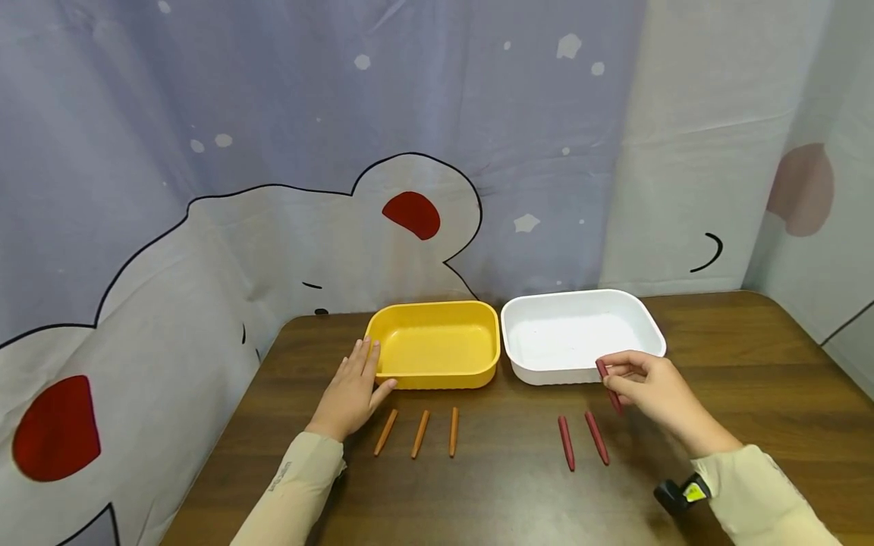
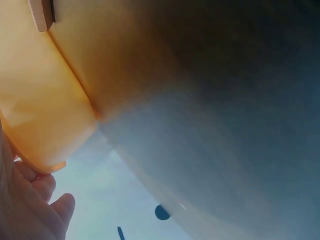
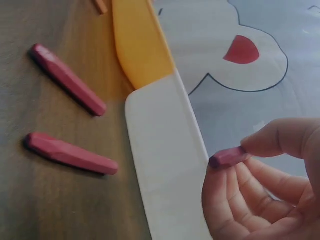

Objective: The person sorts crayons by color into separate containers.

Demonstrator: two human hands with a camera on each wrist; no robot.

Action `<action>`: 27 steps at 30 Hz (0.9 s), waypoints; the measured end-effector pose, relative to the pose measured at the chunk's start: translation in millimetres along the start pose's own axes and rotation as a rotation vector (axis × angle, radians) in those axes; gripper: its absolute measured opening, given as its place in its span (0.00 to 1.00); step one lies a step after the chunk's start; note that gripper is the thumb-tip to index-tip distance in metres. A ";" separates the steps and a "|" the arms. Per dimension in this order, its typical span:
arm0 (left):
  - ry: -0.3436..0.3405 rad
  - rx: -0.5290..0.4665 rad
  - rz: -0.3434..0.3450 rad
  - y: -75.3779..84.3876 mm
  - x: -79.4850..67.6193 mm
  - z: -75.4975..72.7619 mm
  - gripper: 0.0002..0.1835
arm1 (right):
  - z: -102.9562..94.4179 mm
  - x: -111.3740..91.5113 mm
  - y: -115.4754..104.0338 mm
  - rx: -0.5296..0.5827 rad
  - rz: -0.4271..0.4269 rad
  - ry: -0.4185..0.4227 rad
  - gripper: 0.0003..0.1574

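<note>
My right hand (image 1: 645, 387) pinches a dark red crayon (image 1: 610, 387) between thumb and fingers, at the front right of the white tray (image 1: 546, 374). In the right wrist view the held crayon (image 3: 229, 158) shows only its short end. Two more dark red crayons (image 1: 566, 443) (image 1: 597, 437) lie on the table in front of that tray. My left hand (image 1: 348, 390) rests with straight fingers on the left side of the yellow tray (image 1: 437, 381), thumb spread along its front. Three orange-brown crayons (image 1: 385, 433) (image 1: 419, 434) (image 1: 454, 432) lie before the yellow tray.
Both trays stand side by side at the back of the brown wooden table (image 1: 492, 500). Behind them hangs a printed curtain (image 1: 546, 152), close to the table's far edge. A black device (image 1: 676, 497) sits below the right wrist.
</note>
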State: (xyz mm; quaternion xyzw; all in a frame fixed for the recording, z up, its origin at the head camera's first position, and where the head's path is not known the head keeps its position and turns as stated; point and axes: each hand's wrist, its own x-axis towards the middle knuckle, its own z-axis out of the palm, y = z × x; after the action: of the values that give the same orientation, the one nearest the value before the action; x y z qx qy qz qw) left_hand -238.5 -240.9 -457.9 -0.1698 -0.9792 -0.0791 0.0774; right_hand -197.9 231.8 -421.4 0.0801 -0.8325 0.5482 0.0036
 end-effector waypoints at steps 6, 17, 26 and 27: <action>0.006 -0.004 -0.001 -0.3 -0.8 0.5 0.43 | -2.1 12.3 -9.1 0.054 -0.034 -0.001 0.23; 0.011 -0.002 -0.002 0.0 -1.0 -0.4 0.42 | 1.7 45.3 -19.1 0.183 0.007 -0.002 0.27; -0.003 -0.003 -0.015 0.9 -0.5 -1.6 0.42 | 10.0 76.3 -15.2 0.216 0.049 -0.035 0.29; -0.005 -0.005 -0.018 0.9 -0.8 -1.8 0.42 | 11.8 79.4 -14.4 0.222 0.056 -0.043 0.29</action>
State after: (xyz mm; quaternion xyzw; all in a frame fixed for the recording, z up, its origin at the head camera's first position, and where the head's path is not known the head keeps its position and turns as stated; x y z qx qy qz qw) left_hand -237.2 -240.7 -456.1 -0.1615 -0.9807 -0.0819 0.0737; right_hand -273.3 205.2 -405.5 0.0684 -0.7684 0.6351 -0.0385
